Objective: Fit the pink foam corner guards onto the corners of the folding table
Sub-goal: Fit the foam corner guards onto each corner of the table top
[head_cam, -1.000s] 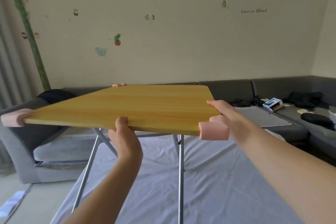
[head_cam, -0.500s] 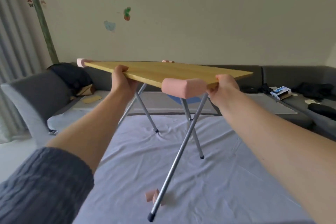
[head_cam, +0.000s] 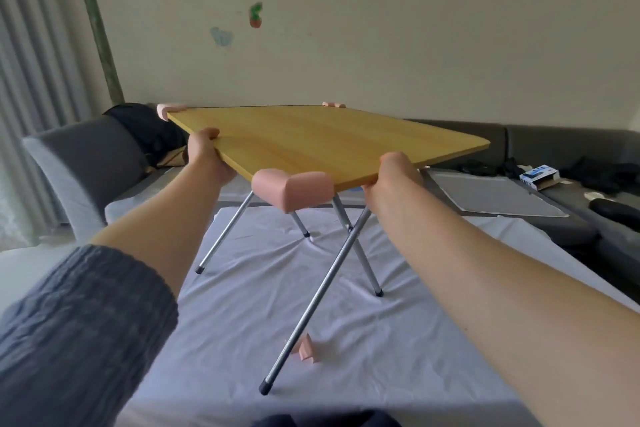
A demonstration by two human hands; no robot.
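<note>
The folding table [head_cam: 329, 139] has a yellow wooden top and crossed metal legs, and it stands on a white sheet. My left hand [head_cam: 209, 158] grips its left edge and my right hand [head_cam: 394, 177] grips its near right edge. A pink foam corner guard [head_cam: 292, 187] sits on the nearest corner, between my hands. A second guard [head_cam: 168, 111] caps the far left corner and a third [head_cam: 334, 104] shows at the far corner. The right corner [head_cam: 483, 144] is bare wood. A loose pink guard [head_cam: 306, 350] lies on the sheet beside the near leg.
The white sheet [head_cam: 398, 340] covers the surface under the table. A grey L-shaped sofa [head_cam: 554, 139] runs behind and to the right, with dark clothes, a blue-and-white box [head_cam: 538, 175] and a grey mat [head_cam: 491, 198] on it. A grey cushion [head_cam: 86, 163] stands at left.
The table has been turned, so the guarded corner that was by my right hand now points at me. Its top shows more from above, and both hands keep their grip on the edges.
</note>
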